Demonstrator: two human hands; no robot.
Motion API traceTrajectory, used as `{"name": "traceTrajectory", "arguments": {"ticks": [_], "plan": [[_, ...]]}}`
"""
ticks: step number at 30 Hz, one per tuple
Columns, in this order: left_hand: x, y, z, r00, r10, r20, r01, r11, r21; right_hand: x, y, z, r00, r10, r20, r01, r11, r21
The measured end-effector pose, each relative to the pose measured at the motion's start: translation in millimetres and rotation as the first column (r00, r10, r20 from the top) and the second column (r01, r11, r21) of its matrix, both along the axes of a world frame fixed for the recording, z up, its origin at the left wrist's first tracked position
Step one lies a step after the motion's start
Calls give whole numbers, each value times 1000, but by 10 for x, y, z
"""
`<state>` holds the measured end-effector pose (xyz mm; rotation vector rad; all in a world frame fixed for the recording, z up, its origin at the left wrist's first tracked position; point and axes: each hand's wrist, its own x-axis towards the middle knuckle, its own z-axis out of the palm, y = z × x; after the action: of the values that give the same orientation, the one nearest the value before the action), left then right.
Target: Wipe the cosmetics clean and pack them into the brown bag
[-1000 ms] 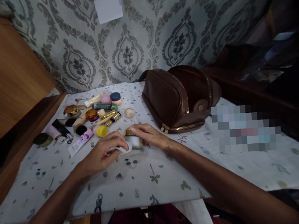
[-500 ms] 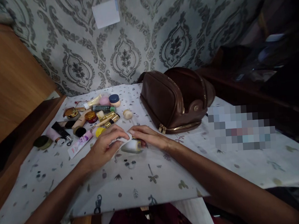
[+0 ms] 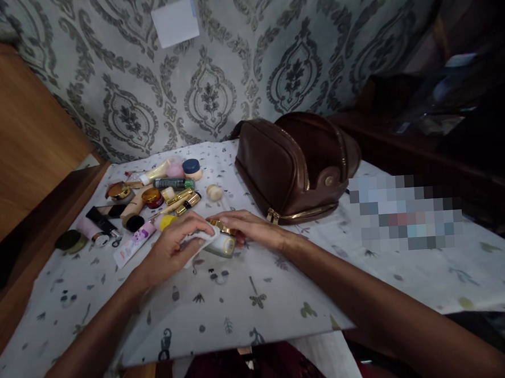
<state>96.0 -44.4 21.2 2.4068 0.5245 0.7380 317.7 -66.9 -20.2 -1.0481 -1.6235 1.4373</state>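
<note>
Near the middle of the table my left hand (image 3: pixel 176 245) is closed on a folded white cloth (image 3: pixel 204 237), which presses against the side of a jar. The jar (image 3: pixel 222 245) is pale with a gold lid (image 3: pixel 223 226) and a small hexagonal mark on its body. My right hand (image 3: pixel 252 228) is wrapped round the lid end of this jar from the right, with some of its fingers hidden behind it. A pink and white tube (image 3: pixel 134 245) and a yellow cap (image 3: pixel 167 221) lie just left of my left hand.
Several cosmetics lie at the left, among them a red jar (image 3: pixel 152 197), a green bottle (image 3: pixel 173 183) and a blue-lidded jar (image 3: pixel 192 169). An open brown leather bag (image 3: pixel 272 165) stands behind my right hand. A blurred patch (image 3: pixel 403 214) covers something at the right.
The jar has turned in my hands, so its gold lid and the hexagonal mark now show. The cloth has slid along the jar's side.
</note>
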Motion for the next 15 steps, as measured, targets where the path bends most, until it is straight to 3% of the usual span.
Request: {"name": "traceTrajectory", "arguments": {"ticks": [3, 8, 15], "plan": [[34, -7, -21, 1000, 24, 12, -25, 998, 65, -15, -2, 2, 1000, 2, 4, -2, 1000, 26], [18, -50, 31, 999, -33, -34, 36, 994, 104, -68, -12, 12, 999, -40, 34, 38, 998, 40], [-83, -107, 160, 974, -121, -189, 128, 992, 22, -77, -6, -2, 991, -108, 81, 108, 994, 4]]}}
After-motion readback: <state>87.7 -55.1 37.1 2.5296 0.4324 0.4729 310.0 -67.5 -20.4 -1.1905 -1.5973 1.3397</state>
